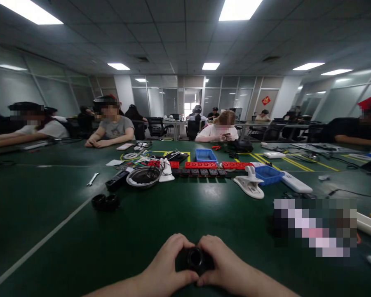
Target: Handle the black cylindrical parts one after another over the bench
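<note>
Near the front edge of the green table, my left hand (170,260) and my right hand (220,260) are curled around a black round part (190,259) with a hole facing up. Thumbs meet at its near side, and the fingers reach round to its far side. Its lower portion is hidden between my palms, so I cannot make out exactly what kind of part it is. To the left, apart from my hands, two similar black round pieces (105,202) stand side by side on the table.
A wrench (92,179) and a metal bowl (144,176) lie left. Red and black power-strip parts (200,165), white clip-shaped stands (250,183) and blue trays (268,175) line the middle. A blurred-out object (315,227) is at right. Several people sit beyond.
</note>
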Tool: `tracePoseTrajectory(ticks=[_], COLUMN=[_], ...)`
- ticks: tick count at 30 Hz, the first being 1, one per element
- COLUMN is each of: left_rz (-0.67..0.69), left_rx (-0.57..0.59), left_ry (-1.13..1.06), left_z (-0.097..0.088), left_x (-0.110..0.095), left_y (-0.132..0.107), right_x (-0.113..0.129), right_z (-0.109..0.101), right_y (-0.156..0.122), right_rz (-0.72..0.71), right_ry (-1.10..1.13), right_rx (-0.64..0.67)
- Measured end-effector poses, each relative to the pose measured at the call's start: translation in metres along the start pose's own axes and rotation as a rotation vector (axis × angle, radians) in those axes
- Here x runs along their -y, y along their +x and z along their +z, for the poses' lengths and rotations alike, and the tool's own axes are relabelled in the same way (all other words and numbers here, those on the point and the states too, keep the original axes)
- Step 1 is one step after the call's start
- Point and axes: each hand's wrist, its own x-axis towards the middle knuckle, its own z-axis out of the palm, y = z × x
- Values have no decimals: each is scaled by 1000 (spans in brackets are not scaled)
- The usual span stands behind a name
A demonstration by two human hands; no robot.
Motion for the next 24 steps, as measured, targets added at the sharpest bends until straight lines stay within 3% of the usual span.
tracePoseTrajectory(ticks=[3,7,14,19,24], left_rz=[-103,-160,57,66,60], left_rx=[-54,-103,116,101,68], left_ry=[77,123,40,13,33], left_z=[4,3,-9,-8,-6], left_x=[-5,-10,-1,-4,-8], left_y=[-1,0,-1,-4,-3], right_x=[9,17,10,0,-6], right_z=[9,14,-10,-14,-7], right_y=[0,0,-4,-3,0], right_rz=[102,114,-101,-177,-100], right_ry=[-96,-202,162,232,175], right_rx=[-104,-178,71,120,76])
